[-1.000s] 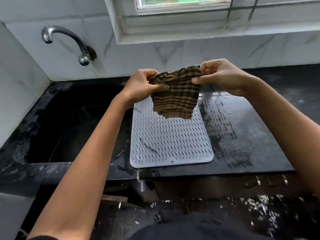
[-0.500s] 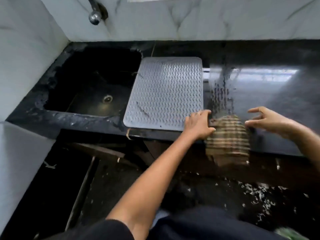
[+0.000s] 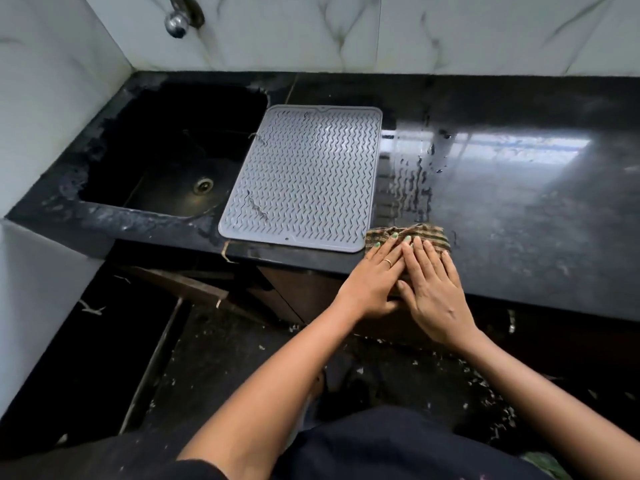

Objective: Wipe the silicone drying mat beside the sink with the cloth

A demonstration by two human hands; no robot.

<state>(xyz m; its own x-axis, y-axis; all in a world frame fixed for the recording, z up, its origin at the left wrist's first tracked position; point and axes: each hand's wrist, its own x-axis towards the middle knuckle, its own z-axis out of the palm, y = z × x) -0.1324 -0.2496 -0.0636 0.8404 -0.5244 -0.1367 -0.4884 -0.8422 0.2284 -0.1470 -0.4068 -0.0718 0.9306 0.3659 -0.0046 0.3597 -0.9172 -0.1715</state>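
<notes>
The grey silicone drying mat (image 3: 304,178) lies on the black counter just right of the sink (image 3: 166,150), with a few bits of debris on its ridges. A brown striped cloth (image 3: 429,235) lies on the counter's front edge, right of the mat's near corner. My left hand (image 3: 372,282) and my right hand (image 3: 433,292) press flat on the cloth side by side, fingers straight, covering most of it. Only the far strip of the cloth shows.
The black stone counter (image 3: 519,209) stretches to the right, wet with droplets beside the mat. A tap (image 3: 178,19) juts from the marble wall above the sink. Below the counter the floor is dark and littered with pale scraps.
The cloth went from hanging in front of the counter edge onto the counter. Both hands now lie flat on it; before, the left hand gripped it and the right was apart.
</notes>
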